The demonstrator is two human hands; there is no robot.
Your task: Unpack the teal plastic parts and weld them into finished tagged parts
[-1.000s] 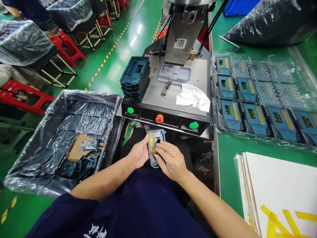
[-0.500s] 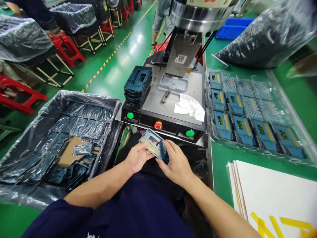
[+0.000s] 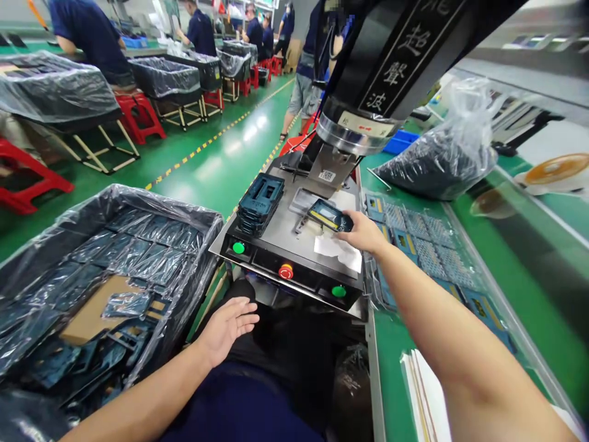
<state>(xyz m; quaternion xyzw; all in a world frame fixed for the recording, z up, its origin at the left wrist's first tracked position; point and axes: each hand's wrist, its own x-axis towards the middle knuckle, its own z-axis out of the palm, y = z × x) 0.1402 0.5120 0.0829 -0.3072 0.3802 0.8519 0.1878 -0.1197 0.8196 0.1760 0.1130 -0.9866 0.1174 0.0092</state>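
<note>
My right hand (image 3: 361,232) grips a dark blue plastic housing (image 3: 327,215) with a rectangular window and a yellow strip, by its right end. The housing hangs over the machine's metal plate, near the grey fixture (image 3: 304,201) below the press head (image 3: 329,162); whether it touches the fixture I cannot tell. My left hand (image 3: 232,325) is empty, its fingers stretched out, in front of the machine's panel. A stack of similar housings (image 3: 260,199) stands on the left of the plate. A crumpled white cloth (image 3: 338,252) lies at the plate's front right.
Two green buttons (image 3: 238,247) and a red stop button (image 3: 286,271) line the machine's front. A plastic-lined bin (image 3: 214,218) of housings stands at left. On the right bench are a clear tray (image 3: 453,270) of housings and a filled plastic bag (image 3: 442,162). Several people sit beyond the aisle.
My right hand has carried the housing forward and up from my lap to above the machine plate. My left hand has let go of it and drawn back left. The view has tilted up.
</note>
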